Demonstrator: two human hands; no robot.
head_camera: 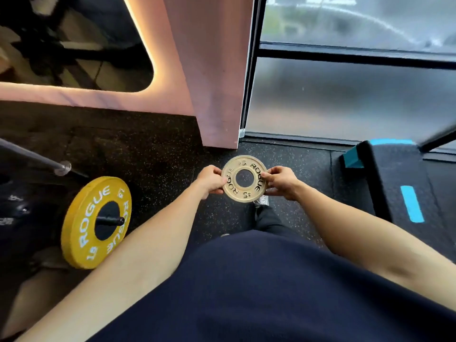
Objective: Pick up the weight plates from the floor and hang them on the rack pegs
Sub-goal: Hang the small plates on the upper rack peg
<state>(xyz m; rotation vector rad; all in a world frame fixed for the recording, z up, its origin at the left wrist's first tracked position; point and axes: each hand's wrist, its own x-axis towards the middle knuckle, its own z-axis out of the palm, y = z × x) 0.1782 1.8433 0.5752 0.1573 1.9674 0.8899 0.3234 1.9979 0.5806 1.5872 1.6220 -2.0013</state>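
Hands [209,180] [281,181] gripping small plate [256,191], yellow plate [81,225] on peg [111,220]

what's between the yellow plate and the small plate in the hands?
Head view: the left forearm crosses part of that stretch; otherwise only bare speckled floor between the yellow plate and the small plate.

Dark navy shirt [271,292], bare forearms
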